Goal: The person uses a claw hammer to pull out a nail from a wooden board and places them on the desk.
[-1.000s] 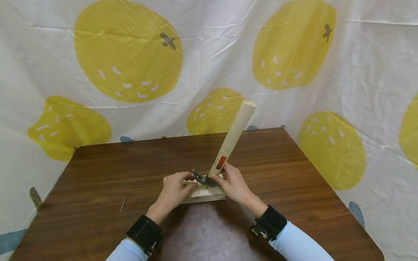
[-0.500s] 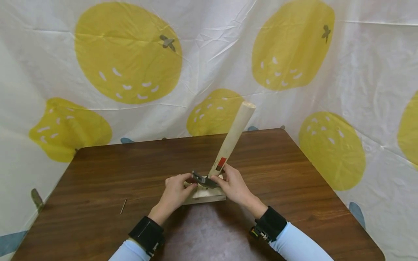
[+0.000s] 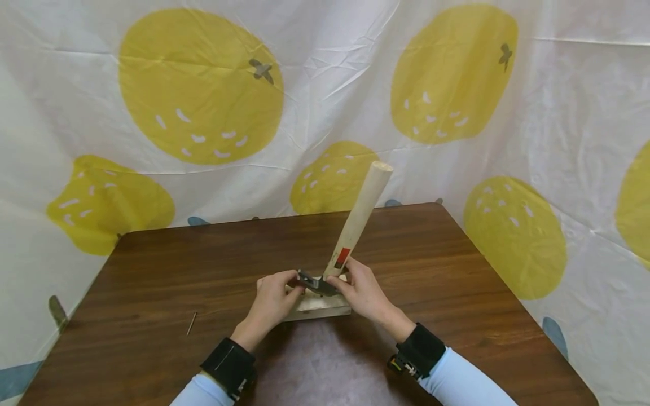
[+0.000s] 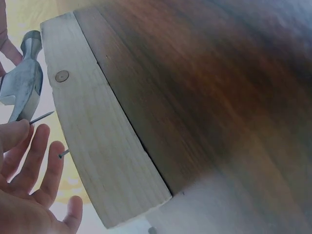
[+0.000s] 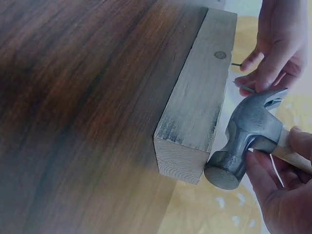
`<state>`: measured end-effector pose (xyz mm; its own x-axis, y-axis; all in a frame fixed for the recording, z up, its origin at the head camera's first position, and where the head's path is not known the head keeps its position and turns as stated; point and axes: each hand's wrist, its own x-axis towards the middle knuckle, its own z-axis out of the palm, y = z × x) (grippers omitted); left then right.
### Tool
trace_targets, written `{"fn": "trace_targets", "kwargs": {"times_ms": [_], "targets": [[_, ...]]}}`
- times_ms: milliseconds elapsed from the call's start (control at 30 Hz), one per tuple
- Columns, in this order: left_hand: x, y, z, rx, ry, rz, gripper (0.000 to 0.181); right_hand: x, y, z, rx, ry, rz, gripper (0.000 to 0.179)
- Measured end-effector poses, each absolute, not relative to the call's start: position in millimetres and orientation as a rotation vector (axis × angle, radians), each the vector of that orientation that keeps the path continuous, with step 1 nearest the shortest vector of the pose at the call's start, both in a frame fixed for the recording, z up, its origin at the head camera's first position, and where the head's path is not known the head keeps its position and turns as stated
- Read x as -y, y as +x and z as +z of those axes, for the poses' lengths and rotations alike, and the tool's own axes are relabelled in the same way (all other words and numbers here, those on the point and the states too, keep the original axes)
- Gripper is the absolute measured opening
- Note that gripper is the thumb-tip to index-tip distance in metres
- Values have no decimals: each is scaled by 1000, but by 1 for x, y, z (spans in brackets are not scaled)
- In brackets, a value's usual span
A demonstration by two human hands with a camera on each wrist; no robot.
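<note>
The left hand (image 3: 274, 294) pinches a nail (image 4: 44, 116) beside the hammer (image 5: 253, 118), gripped near its head by the right hand (image 3: 364, 288); another nail (image 4: 62, 155) juts from the block (image 4: 107, 131).

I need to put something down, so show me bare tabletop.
Bare table: from the right grip to the right edge; also between the loose nail and the back edge. Crowded: at the wood block, with hammer, left grip and pinched nail.

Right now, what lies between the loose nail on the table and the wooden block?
The left hand, then bare tabletop out to the loose nail, as the head view shows.
</note>
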<state>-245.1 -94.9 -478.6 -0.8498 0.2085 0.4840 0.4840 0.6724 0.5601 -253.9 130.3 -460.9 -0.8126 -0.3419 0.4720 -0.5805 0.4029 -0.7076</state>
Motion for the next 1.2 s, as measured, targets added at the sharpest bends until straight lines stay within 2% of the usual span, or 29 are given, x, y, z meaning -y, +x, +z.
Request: {"fn": "trace_targets", "kwargs": {"times_ms": [433, 600, 1200], "targets": [[105, -246, -476, 2433, -523, -1070, 9, -127, -252, -459, 2444, 790, 1317, 19], [112, -244, -473, 2424, -506, -1115, 2, -126, -252, -458, 2443, 808, 1302, 20], [150, -239, -474, 2529, -309, -1057, 5, -123, -252, -460, 2431, 895, 1374, 27]]}}
